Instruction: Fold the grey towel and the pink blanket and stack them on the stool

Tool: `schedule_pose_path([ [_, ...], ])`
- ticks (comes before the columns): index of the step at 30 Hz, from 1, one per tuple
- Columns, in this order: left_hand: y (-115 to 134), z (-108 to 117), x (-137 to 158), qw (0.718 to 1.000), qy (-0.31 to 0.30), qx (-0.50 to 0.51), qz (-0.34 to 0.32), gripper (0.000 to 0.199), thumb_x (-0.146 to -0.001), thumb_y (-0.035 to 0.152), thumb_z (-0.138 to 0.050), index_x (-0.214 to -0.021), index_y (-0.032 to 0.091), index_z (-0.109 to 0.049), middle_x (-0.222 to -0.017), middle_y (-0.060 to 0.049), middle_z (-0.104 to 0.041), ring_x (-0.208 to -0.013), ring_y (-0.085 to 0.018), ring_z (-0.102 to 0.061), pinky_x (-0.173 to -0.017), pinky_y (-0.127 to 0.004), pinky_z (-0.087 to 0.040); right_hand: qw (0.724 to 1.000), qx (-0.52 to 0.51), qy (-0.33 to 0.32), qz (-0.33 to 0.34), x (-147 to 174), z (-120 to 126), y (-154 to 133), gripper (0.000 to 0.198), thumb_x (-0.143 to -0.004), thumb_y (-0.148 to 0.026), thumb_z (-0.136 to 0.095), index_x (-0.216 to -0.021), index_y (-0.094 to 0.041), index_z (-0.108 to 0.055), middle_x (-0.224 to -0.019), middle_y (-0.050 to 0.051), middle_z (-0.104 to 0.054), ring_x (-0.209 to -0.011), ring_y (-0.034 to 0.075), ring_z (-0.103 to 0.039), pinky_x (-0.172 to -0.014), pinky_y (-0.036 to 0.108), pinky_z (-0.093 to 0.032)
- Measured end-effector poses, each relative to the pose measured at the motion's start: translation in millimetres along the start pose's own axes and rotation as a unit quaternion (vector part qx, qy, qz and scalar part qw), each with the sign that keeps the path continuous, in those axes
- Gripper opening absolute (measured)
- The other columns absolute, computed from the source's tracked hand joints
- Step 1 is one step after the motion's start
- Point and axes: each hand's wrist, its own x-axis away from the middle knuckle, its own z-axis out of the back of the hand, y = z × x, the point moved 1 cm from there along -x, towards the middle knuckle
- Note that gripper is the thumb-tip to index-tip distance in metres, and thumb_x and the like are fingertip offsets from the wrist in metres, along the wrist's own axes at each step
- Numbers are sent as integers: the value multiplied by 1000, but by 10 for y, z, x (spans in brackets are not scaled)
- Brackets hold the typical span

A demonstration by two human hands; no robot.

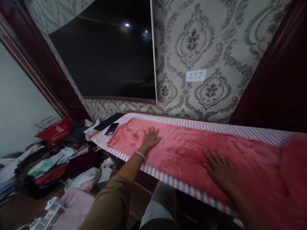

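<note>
A long pinkish-red plush blanket lies spread over a striped cloth of pink, grey and white on a long table. My left hand rests flat on the blanket's left half, fingers spread, with a bracelet at the wrist. Farther right, my right hand also lies on the plush with its fingers apart. Neither hand holds anything. Slight creases run across the blanket, and its right end looks thicker and bunched near the frame's edge.
A dark phone lies on the cloth at the left end. Behind stands a large television against patterned wallpaper, beside a paper label reading 277. Clothes piles, a red basket and a power strip occupy the left.
</note>
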Motion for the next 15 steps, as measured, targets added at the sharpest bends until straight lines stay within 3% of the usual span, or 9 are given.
schedule_pose_path([
  [5, -108, -85, -11, 998, 12, -56, -1, 65, -99, 55, -32, -157, 25, -31, -165, -13, -25, -152, -37, -20, -117, -67, -18, 998, -2, -57, -21, -57, 253, -221, 58, -97, -45, -39, -152, -27, -43, -161, 7, -36, -147, 33, -33, -116, 59, -26],
  [8, -28, 10, -134, 997, 51, -47, -18, 58, -98, 52, -43, -149, 26, -43, -159, -13, -39, -145, -37, -36, -111, -65, -33, 995, -40, -86, -33, -101, 480, -342, 59, -98, -44, -43, -154, -26, -39, -163, 6, -29, -150, 33, -25, -119, 58, -21],
  [11, 292, 127, -294, 992, 67, -44, -101, 45, -93, 42, -62, -132, 19, -56, -135, -11, -57, -118, -26, -59, -98, -50, -52, 991, -95, -81, -47, -143, 632, -344, 63, -96, -49, -48, -155, -27, -38, -164, 6, -28, -151, 34, -22, -120, 59, -17],
  [13, 608, 159, -328, 985, 72, -44, -151, 44, -94, 41, -61, -134, 22, -56, -138, -11, -57, -121, -29, -58, -99, -54, -51, 990, -123, -58, -44, -141, 685, -316, 63, -97, -51, -47, -154, -27, -39, -164, 4, -28, -152, 32, -21, -121, 57, -15],
  [15, 938, 132, -298, 978, 72, -44, -191, 48, -98, 42, -49, -144, 27, -49, -152, -13, -48, -137, -35, -45, -106, -63, -41, 989, -140, -36, -43, -122, 704, -288, 61, -97, -51, -46, -154, -29, -40, -164, 1, -27, -152, 30, -21, -123, 55, -14],
])
